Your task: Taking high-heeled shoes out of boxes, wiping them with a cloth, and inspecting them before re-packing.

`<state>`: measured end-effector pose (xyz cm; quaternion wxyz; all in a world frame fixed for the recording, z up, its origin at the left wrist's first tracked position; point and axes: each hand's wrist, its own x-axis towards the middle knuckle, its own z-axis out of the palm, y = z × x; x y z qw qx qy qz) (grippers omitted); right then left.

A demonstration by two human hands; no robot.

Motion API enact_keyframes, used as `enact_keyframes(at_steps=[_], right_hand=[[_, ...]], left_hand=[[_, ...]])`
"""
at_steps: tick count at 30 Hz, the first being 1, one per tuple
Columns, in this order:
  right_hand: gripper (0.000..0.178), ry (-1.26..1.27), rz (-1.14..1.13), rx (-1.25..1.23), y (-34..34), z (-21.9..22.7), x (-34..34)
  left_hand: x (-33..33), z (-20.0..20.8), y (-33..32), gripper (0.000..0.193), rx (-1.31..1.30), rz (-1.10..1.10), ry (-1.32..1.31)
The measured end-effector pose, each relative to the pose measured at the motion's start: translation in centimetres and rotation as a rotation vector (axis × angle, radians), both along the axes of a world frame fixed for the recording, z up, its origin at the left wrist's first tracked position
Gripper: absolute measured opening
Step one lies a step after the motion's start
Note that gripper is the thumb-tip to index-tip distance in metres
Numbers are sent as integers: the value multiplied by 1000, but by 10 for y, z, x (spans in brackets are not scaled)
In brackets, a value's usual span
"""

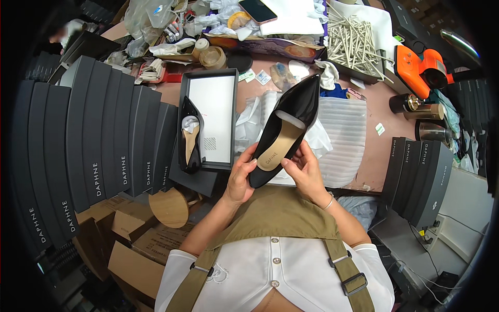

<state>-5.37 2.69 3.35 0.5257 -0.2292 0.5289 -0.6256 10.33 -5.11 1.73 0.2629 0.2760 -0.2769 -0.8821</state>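
A black patent pointed-toe shoe [268, 139] is held up in front of me, its toe pointing away and to the right. My left hand [242, 176] grips the heel end from the left, and my right hand [304, 170] grips it from the right, thumb at the beige insole. White padding sits inside the toe. Left of it, the matching black shoe [191, 156] rests in an open dark shoe box [233, 104] with a white paper lining. Beneath the held shoe lie white tissue paper [249, 117] and a translucent ribbed foam sheet [340, 140].
Dark shoe boxes [83, 145] stand in a long row at left, with more boxes [416, 174] at right. At the back are a tray of pale sticks [353, 39], an orange tool [421, 67] and a phone [258, 10]. Cardboard cartons [140, 260] and a round stool [169, 208] are below left.
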Motion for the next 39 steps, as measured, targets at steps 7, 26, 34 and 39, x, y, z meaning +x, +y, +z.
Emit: enact_keyframes(at_steps=[7, 26, 34, 39], right_hand=[[51, 348, 112, -37, 5, 8, 2], [36, 686, -647, 357, 134, -74, -200], [46, 1133, -448, 300, 68, -205, -238], [39, 616, -647, 121, 104, -122, -221]], left_hand=[[16, -21, -9, 71, 150, -292, 33], [-54, -24, 28, 50, 620, -315, -61], [-74, -12, 43, 43, 871, -24, 72], [-35, -13, 48, 39, 913, 48, 265]])
